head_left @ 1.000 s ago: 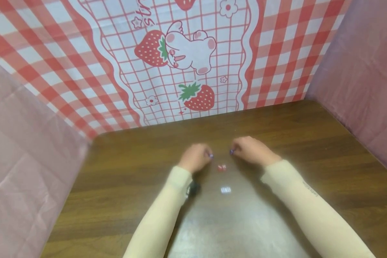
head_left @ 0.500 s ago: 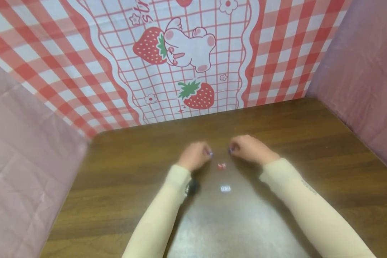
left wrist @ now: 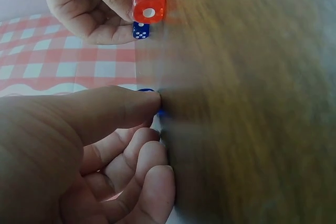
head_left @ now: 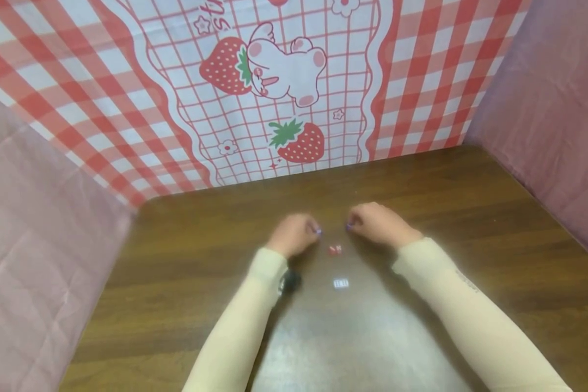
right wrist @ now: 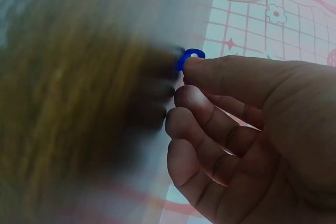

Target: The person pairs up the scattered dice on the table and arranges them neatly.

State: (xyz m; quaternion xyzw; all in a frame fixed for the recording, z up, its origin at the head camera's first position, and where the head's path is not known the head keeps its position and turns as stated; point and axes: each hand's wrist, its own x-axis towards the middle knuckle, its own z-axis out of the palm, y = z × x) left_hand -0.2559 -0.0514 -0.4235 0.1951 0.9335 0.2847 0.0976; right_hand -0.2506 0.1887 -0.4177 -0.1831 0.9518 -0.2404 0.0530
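In the head view my left hand (head_left: pixel 292 235) is over the far middle of the table, pinching a small blue die (head_left: pixel 318 232) between thumb and finger. My right hand (head_left: pixel 379 224) faces it from across a gap and pinches another blue die (right wrist: pixel 190 60). Most of each blue die is covered by fingertips in its own wrist view. Between the hands and slightly nearer the body sits a pair of red dice (head_left: pixel 335 250), side by side. The left wrist view shows these red dice (left wrist: pixel 148 4) as translucent with white pips. Closer still lies a pair of white dice (head_left: pixel 341 283).
The brown wood-grain table (head_left: pixel 186 305) carries a bright glare near its front. A red-and-white checked strawberry cloth (head_left: pixel 255 125) hangs along its back edge. Pinkish cloths (head_left: pixel 44 228) wall in both sides. A dark round object (head_left: pixel 291 281) sits at the left wrist.
The whole scene has slid slightly upward in the head view. Both hands still pinch their blue dice, and the red and white pairs lie as before.
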